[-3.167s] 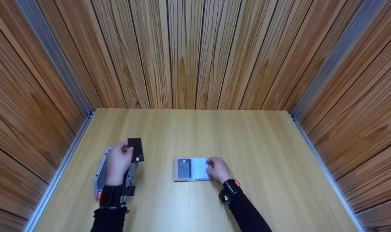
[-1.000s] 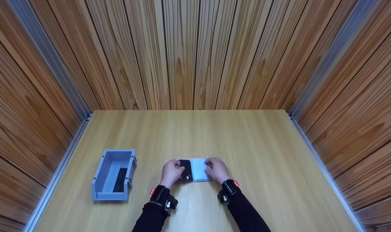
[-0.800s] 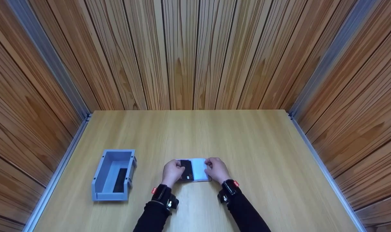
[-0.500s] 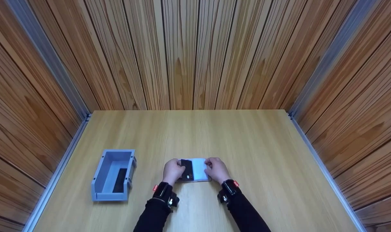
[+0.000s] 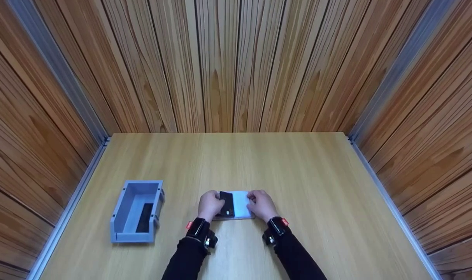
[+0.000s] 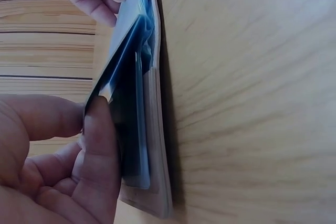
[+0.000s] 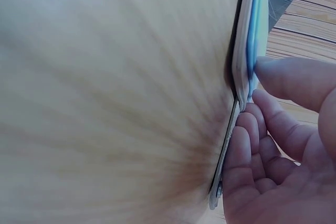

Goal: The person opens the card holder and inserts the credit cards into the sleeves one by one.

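A card holder (image 6: 157,135) with a pale cover and clear plastic sleeves (image 5: 241,204) lies spread on the table. My left hand (image 5: 209,206) pinches a black card (image 5: 227,204) between thumb and fingers over its left half. In the left wrist view the card slants, its far edge touching the sleeves near the middle; whether that edge is inside one, I cannot tell. Beneath it, a dark card (image 6: 131,135) sits in a sleeve. At the right side, my right hand (image 5: 262,205) pinches the sleeve edge between thumb (image 7: 283,77) and forefinger, other fingers curled by the cover.
A blue-grey bin (image 5: 132,237) stands on the left of the table, a dark flat piece (image 5: 144,217) lying in it. Wood-plank walls (image 5: 220,66) and metal rails (image 5: 64,70) border the wooden tabletop (image 5: 306,171).
From above the bin, my left hand has carried the black card right to the card holder, then edged it slightly further right. My right hand has stayed at the sleeve edge.
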### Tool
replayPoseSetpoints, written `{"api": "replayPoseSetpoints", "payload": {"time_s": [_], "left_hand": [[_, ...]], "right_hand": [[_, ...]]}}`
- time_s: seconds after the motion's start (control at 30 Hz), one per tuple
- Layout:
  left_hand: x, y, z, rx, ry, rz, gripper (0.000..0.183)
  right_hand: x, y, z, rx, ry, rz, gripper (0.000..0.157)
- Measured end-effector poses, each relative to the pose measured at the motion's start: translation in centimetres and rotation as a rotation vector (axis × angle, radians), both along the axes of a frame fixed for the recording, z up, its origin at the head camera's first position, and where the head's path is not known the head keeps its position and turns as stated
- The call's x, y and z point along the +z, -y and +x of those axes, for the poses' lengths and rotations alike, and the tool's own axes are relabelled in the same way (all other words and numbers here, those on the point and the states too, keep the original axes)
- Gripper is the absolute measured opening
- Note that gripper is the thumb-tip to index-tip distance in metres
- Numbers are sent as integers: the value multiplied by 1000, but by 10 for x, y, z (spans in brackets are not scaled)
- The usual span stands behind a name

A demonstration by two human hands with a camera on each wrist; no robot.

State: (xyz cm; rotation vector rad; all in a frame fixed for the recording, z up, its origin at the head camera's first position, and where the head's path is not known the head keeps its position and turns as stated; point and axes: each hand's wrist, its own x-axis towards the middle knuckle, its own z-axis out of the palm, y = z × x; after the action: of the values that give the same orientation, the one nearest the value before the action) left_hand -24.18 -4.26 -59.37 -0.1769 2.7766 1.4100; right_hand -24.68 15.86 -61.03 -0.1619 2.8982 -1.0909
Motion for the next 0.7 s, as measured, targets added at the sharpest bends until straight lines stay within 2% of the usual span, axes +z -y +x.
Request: {"api": "replayPoseSetpoints", "payload": {"time_s": [0.23, 0.43, 0.7], "left_hand": [[0, -2, 0, 22, -50, -19, 16], [-3, -3, 0, 33, -81, -36, 23], [-5, -9, 1, 42, -51, 3, 15]], "right_hand": [[-1, -1, 0, 17, -26, -1, 26], [0, 0, 0, 8, -6, -3, 26], [1, 1, 0, -8, 13, -8, 27]]}}
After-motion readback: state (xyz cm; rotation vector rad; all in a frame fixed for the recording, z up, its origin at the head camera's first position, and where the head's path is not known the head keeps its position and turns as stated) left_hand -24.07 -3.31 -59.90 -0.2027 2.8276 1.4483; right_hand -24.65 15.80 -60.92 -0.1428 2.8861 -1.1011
